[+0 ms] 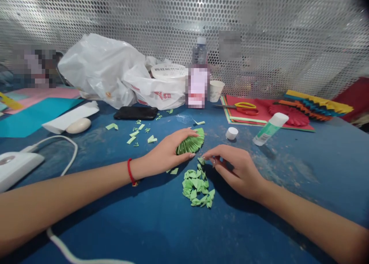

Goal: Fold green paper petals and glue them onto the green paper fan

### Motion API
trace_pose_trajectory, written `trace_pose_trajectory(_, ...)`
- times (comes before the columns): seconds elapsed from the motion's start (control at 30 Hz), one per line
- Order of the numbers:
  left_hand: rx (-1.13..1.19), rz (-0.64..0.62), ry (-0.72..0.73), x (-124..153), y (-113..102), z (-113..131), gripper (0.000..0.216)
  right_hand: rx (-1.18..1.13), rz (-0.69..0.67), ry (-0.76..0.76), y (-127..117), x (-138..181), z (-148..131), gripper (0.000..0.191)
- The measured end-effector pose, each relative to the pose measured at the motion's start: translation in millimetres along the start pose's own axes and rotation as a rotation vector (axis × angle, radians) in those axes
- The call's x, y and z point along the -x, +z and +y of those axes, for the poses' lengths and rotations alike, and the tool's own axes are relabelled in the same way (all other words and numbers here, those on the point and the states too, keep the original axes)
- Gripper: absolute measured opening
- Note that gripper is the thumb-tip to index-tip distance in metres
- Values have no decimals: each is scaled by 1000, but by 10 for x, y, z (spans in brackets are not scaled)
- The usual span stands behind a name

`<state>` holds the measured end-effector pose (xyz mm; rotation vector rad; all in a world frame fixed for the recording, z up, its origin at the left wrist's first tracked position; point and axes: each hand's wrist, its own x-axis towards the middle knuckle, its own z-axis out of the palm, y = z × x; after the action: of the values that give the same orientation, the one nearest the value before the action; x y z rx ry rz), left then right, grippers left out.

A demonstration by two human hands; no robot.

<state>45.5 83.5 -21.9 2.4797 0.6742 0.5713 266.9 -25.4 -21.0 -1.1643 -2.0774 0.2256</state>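
A pleated green paper fan (192,144) rests between the thumb and fingers of my left hand (173,144), which grips it just above the blue table. My right hand (235,167) is curled low over the table to the right of it. Its thumb and index fingertip close on a small folded green paper piece (201,161) at the upper end of a pile. That pile of folded green paper pieces (197,187) lies below, between my two hands. Part of the fan is hidden behind my left fingers.
Green scraps (134,134) lie near a black phone (136,112). To the right stand a glue stick (271,129) and its white cap (231,133). Scissors (245,107) lie on coloured paper. White bags (100,71), a bottle (199,52) and a paper cup (216,91) line the back.
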Motion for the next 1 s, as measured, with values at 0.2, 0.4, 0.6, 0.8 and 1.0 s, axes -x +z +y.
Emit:
trace_pose_trajectory(0.2,-26,-18,18,1,-14,26,49,2,30,-85,-1,-12,-3,23)
trace_pose_trajectory(0.4,-122,-56,41,40,-4,56,50,41,-11,-73,8,-12,-3,20)
trace_pose_trajectory(0.6,-266,16,213,84,-19,171,39,58,51,112,19,-2,41,19)
trace_pose_trajectory(0.8,-226,-12,295,79,-70,233,27,18,82,151,11,-12,40,19)
trace_pose_trajectory(1.0,-301,-46,324,112,-72,229,28,-68,18,183,3,-28,23,21)
